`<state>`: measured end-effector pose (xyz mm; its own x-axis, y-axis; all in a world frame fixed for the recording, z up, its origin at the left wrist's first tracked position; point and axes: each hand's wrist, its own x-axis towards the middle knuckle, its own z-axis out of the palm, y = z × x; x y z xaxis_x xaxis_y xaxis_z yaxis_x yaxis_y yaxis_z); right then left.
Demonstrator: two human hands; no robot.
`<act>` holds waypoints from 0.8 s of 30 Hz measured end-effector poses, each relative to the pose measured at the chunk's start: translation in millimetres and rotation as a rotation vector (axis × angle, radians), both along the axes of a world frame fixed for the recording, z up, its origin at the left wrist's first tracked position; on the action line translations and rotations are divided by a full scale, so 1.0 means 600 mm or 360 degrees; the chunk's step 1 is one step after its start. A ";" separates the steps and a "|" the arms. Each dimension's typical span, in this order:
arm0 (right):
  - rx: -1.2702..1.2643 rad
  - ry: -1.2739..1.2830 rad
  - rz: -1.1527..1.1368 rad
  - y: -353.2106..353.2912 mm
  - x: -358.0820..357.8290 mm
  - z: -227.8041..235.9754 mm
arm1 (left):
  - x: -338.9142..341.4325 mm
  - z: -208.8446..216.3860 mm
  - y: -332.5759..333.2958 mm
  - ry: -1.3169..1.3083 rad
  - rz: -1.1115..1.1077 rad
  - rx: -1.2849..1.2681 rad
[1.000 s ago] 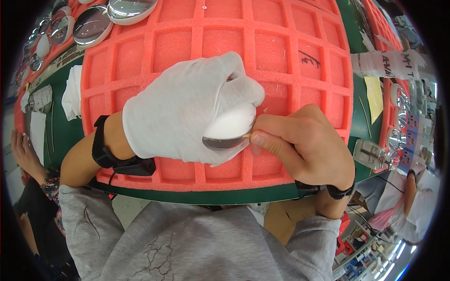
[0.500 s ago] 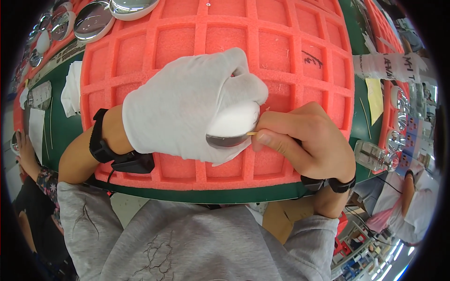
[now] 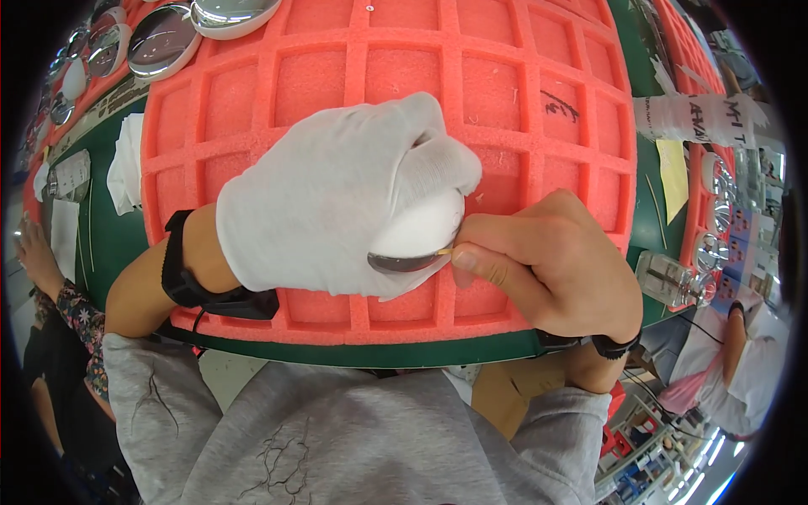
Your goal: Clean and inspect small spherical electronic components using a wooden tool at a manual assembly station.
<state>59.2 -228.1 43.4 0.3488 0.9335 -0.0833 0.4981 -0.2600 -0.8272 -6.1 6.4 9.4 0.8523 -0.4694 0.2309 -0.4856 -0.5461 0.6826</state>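
Nearest the person, both hands meet over the near edge of a red foam tray [image 3: 539, 101] with a grid of square pockets. The left hand [image 3: 337, 202], in a white cloth glove, is curled around a small round shiny metal piece [image 3: 406, 262], gripping it from above so that only its dark lower rim shows under the gloved fingers. The bare right hand [image 3: 555, 265] is just beside it, thumb and forefinger pinched tight on a thin pale stick [image 3: 444, 251] whose tip touches the rim of the metal piece. The other right fingers are folded into the palm. A black wristband [image 3: 181, 273] sits on the left wrist.

The tray lies on a green table [image 3: 105, 236]. Toward the table's left edge lies a folded white cloth [image 3: 126, 164]. At the tray's far left corner rest round mirror-like discs [image 3: 160, 40]. Near the right edge of the table stands a clear little bottle [image 3: 669, 282], with a yellow paper note [image 3: 673, 168] beyond it.
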 end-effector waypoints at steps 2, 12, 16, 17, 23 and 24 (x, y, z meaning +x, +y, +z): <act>-0.0050 -0.0061 -0.0014 0.003 -0.001 0.002 | 0.000 -0.003 -0.001 -0.0023 0.0044 -0.0016; -0.0207 -0.0079 0.0111 0.014 0.010 0.017 | 0.003 -0.007 0.002 -0.0099 0.0085 -0.0042; 0.0007 0.0179 0.0116 -0.006 0.024 -0.015 | 0.001 0.000 0.004 0.0023 0.0076 -0.0077; 0.0009 0.0191 0.0089 -0.009 0.025 -0.016 | 0.001 0.000 0.004 0.0025 0.0073 -0.0065; -0.0011 0.0187 0.0039 -0.005 0.022 -0.010 | 0.000 -0.002 0.005 -0.0022 0.0054 0.0010; -0.0030 0.0194 0.0021 -0.003 0.019 -0.005 | 0.001 -0.001 0.004 -0.0024 0.0053 0.0012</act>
<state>70.5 -229.8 40.1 0.3229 0.9357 -0.1420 0.3976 -0.2702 -0.8769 -5.6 9.0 8.7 0.8639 -0.4427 0.2403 -0.4773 -0.5670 0.6713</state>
